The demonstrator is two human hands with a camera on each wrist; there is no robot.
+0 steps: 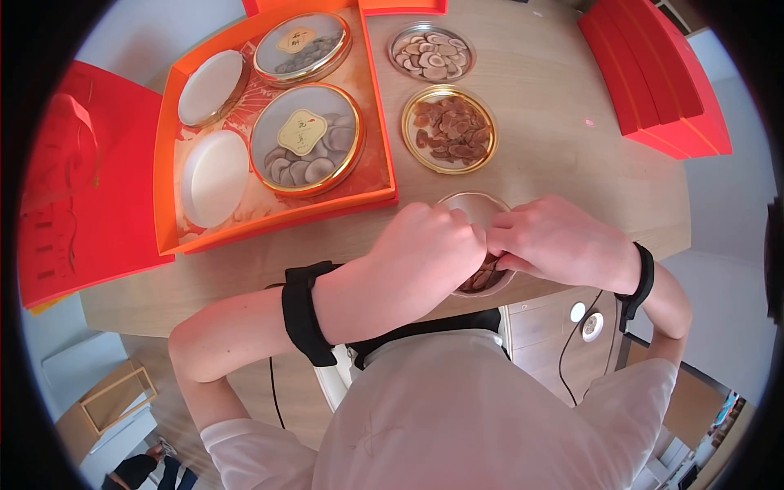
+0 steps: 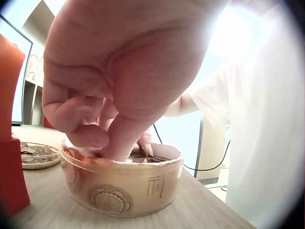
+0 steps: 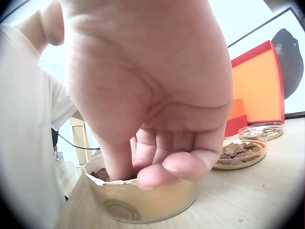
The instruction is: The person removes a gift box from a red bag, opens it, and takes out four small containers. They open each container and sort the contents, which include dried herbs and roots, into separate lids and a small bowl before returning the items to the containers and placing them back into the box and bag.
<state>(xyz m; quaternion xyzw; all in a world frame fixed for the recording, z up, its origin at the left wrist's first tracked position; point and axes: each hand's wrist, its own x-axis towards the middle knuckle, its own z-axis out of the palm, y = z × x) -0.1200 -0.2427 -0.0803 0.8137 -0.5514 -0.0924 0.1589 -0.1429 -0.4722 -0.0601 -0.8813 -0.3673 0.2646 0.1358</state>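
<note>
A round clear tub (image 2: 157, 186) with a pale torn-edged lining stands at the front table edge, with thin brown dried slices (image 1: 480, 280) in it. My left hand (image 1: 429, 249) bends over it from the left, fingers curled, thumb and fingertips down inside the rim. From the right my right hand (image 1: 563, 241) reaches in, its thumb (image 3: 119, 162) inside the tub and other fingers bent at the rim. The two hands' fingertips meet close together over the slices. Whether either hand pinches a slice, I cannot tell.
Beyond the tub stand a round dish of reddish-brown pieces (image 1: 451, 131) and one of pale slices (image 1: 431, 53). An orange-red gift box (image 1: 384, 155) with lidded round tins lies left. A red bag (image 1: 90, 204) is further left; red boxes (image 1: 653, 73) stand right.
</note>
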